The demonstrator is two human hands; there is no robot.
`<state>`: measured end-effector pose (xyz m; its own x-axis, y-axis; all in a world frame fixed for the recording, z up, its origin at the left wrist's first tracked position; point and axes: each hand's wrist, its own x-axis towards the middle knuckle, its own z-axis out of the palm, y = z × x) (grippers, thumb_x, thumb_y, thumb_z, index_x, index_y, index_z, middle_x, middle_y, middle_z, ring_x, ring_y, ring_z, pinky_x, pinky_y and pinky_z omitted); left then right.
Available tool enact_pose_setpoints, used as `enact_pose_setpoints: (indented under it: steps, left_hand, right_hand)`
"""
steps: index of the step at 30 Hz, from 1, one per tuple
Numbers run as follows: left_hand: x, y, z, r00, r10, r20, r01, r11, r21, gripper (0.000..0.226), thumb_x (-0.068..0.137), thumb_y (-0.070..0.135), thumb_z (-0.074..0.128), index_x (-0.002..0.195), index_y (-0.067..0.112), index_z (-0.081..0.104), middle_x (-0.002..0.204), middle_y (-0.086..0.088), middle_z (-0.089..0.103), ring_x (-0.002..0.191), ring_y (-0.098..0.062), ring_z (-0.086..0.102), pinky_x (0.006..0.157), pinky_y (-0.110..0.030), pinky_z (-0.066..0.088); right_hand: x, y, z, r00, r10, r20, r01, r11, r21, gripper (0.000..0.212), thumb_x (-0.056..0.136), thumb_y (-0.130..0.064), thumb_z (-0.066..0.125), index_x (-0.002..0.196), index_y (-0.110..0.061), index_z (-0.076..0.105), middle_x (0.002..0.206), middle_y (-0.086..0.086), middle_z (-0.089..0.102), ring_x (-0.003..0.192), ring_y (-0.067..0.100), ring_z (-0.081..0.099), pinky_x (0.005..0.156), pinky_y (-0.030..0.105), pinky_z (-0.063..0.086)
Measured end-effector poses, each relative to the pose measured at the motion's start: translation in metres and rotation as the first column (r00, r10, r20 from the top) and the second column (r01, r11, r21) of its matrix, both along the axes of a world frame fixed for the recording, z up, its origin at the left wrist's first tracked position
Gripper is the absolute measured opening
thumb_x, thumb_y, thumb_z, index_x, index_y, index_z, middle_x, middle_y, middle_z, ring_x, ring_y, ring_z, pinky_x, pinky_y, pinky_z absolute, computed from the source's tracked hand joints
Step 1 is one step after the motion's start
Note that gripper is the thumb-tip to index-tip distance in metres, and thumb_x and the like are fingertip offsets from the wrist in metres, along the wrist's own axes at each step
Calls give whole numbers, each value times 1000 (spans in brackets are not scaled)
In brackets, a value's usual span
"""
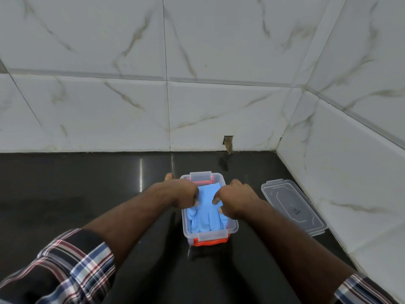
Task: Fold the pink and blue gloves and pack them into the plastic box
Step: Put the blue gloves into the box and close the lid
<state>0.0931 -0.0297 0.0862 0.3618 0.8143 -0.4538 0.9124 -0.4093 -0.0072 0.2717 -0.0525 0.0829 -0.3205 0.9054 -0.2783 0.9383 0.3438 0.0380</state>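
At the centre of the frame, your left hand [183,194] and right hand [233,199] press curled fingers onto the blue gloves [206,212] inside the plastic box [230,229]; pink gloves [209,242] show beneath. Its lid [292,207] lies right.

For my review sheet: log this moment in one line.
blue gloves in box | both hands pressing them | lid off, at right

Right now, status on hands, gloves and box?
Both hands pressing blue gloves into box. Pink layer beneath. Lid off, right of box.
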Motion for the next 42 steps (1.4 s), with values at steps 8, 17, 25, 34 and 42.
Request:
enact_pose_setpoints:
  steps: [8, 17, 25, 34, 42]
  left_hand:
    - [10, -4, -15, 982, -103, -161, 115, 991, 72, 46, 87, 41, 70, 128, 26, 58, 130, 0, 55, 131, -24, 41, 110, -64, 22]
    - [-17, -3, -4, 995, -99, 18, 96, 985, 143, 41, 91, 8, 51, 123, 32, 59, 134, 10, 56, 130, -15, 49, 107, -47, 28]
    - [-41, -11, 2, 988, -155, -2, 152, 972, 181, 49, 91, 5, 52, 123, 39, 65, 135, 14, 57, 132, -13, 46, 105, -43, 34]
    - [-59, -39, -9, 983, -15, 185, 6, 999, 48, 28, 95, 34, 57, 119, 38, 70, 124, 21, 68, 118, -9, 55, 104, -38, 33]
    - [-64, -48, -13, 944, 107, 312, -135, 988, 69, 38, 95, 26, 61, 132, 21, 64, 133, 3, 64, 123, -17, 57, 105, -31, 44]
  right_hand:
    - [-6, -14, -14, 996, 52, 76, -59, 994, 89, 37, 91, -39, 62, 127, -33, 61, 130, -3, 58, 120, 24, 45, 98, 42, 38]
    - [-10, -17, -2, 994, -75, -77, 84, 988, 127, 39, 94, -27, 54, 132, -33, 59, 136, 2, 57, 132, 24, 40, 106, 44, 35]
    - [-39, -24, -22, 980, -13, -197, 12, 1000, -5, 32, 97, -25, 54, 127, -17, 62, 125, 1, 64, 114, 19, 58, 101, 33, 47]
    - [-54, -16, -24, 980, -56, -189, 64, 997, 37, 40, 92, -9, 56, 130, -21, 63, 130, 1, 64, 121, 22, 57, 103, 33, 47]
    - [-64, -11, -20, 971, -98, -217, 119, 989, 84, 34, 90, -22, 66, 124, -16, 65, 120, 4, 68, 104, 21, 65, 93, 34, 54]
